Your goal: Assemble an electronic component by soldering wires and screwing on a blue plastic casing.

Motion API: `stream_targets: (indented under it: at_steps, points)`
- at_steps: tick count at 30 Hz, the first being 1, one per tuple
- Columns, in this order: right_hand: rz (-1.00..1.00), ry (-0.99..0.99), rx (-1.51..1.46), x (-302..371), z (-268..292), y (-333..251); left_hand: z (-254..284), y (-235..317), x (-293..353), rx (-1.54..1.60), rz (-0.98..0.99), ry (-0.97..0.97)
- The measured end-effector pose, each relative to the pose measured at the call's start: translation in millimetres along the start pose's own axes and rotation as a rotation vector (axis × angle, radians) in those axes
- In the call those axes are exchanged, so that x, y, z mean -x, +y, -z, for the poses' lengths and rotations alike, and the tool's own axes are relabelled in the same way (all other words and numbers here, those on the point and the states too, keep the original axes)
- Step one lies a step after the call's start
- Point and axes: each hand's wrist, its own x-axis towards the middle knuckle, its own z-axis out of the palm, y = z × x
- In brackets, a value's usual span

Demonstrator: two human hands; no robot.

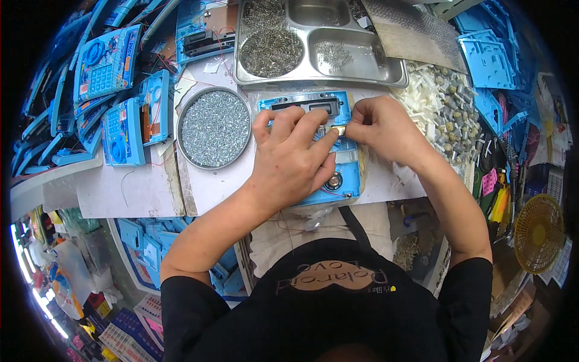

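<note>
A blue plastic casing half (pixel 351 175) lies open side up in front of me, with a black strip along its far edge and a small round speaker (pixel 333 180) near its close end. My left hand (pixel 295 148) bends over the casing and holds it, fingers spread, its index fingertip beside a small shiny metal-coloured part (pixel 339 130). From the right, thumb and forefinger of my right hand (pixel 383 128) are closed in a pinch on that part at the casing's edge. The exact kind of part is too small to tell.
A round tray (pixel 180 136) of small screws stands left. Behind is a steel compartment tray (pixel 313 75) with small metal parts. White plastic pieces (pixel 417 96) and grey motors (pixel 455 114) are heaped right. Blue toy casings (pixel 111 63) pile up left; a yellow basket (pixel 538 234) is far right.
</note>
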Motion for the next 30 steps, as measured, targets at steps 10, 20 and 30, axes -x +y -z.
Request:
stream_targets:
  at_steps: [10,20,30]
  points:
    - [0.252,0.236,0.62,15,-23,-30,-2,-1,-1,0.009,-0.01,-0.027]
    - [-0.167,-0.011,-0.2,5,1,-2,0,-2,0,0.051,0.007,-0.045]
    - [0.039,0.172,-0.171,15,-11,9,0,2,-5,0.004,0.004,-0.05]
